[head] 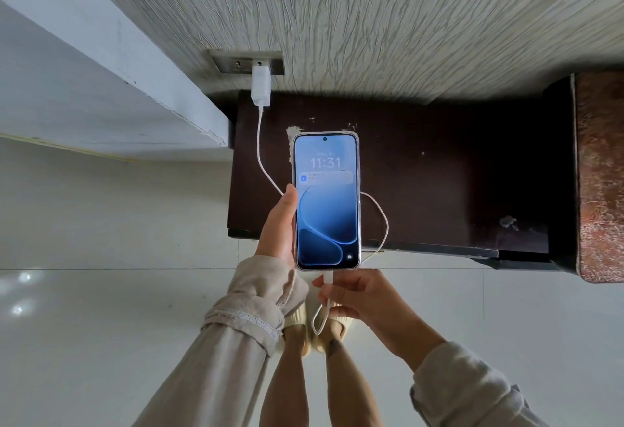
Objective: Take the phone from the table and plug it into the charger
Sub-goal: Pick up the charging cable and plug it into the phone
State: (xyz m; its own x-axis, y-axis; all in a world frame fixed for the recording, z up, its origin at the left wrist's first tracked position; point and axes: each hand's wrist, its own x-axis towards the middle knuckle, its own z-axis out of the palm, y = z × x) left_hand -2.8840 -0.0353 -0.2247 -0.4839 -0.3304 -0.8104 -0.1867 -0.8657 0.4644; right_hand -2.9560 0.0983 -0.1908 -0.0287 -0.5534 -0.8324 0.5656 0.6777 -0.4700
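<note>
My left hand [278, 224] grips a phone [327, 200] by its left edge, holding it screen-up above the dark table [439, 173]. The screen is lit and reads 11:31. My right hand [354, 295] pinches the white cable plug [328, 278] at the phone's bottom port. The white cable [261, 143] runs up to a white charger [260, 85] seated in a wall socket [246, 62], and loops out on the phone's right side [383, 220]. I cannot tell how deep the plug sits in the port.
A textured pale wall [371, 21] rises behind the table. A rust-coloured bed edge [601, 176] stands at the right. White tiled floor [101, 291] lies below, with my sandalled feet [314, 328] under the hands.
</note>
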